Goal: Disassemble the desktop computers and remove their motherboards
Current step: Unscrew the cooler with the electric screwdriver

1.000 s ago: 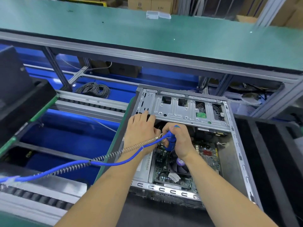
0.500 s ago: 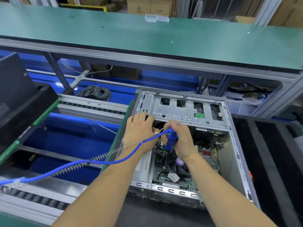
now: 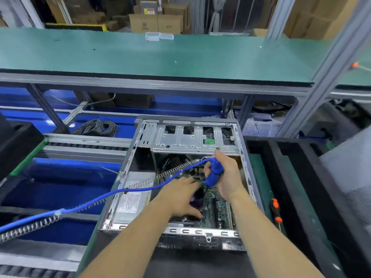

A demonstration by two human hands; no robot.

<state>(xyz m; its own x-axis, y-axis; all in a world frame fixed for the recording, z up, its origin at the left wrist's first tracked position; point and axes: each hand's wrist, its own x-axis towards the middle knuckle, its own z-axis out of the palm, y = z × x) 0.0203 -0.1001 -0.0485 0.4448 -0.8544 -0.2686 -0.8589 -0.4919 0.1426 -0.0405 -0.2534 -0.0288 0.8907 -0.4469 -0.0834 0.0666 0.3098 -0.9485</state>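
Writing on the white label of the silver power supply [image 3: 131,199] is too blurred to read, and so is the red-and-white sticker on the cardboard boxes [image 3: 158,22] behind the green shelf [image 3: 120,55]. Lying on its side on the bench [image 3: 261,173], open face up, the desktop computer case [image 3: 188,177] runs its long axis away from the person, drive cage [image 3: 192,139] at the far end. Its motherboard [image 3: 215,209] sits flat in the near right part of the case floor. Reaching in from below, the right hand [image 3: 228,177] has its fingers wrapped round the blue electric screwdriver [image 3: 214,173], which stands nearly upright, tip down over the board; its blue cable [image 3: 84,203] and a coiled spring trail off to the left. Palm down over the case interior, the left hand [image 3: 180,199] is motion-blurred, fingers spread and reaching toward the board, holding nothing that I can make out. An orange-and-black screwdriver [image 3: 276,211] lies on the bench just right of the case.
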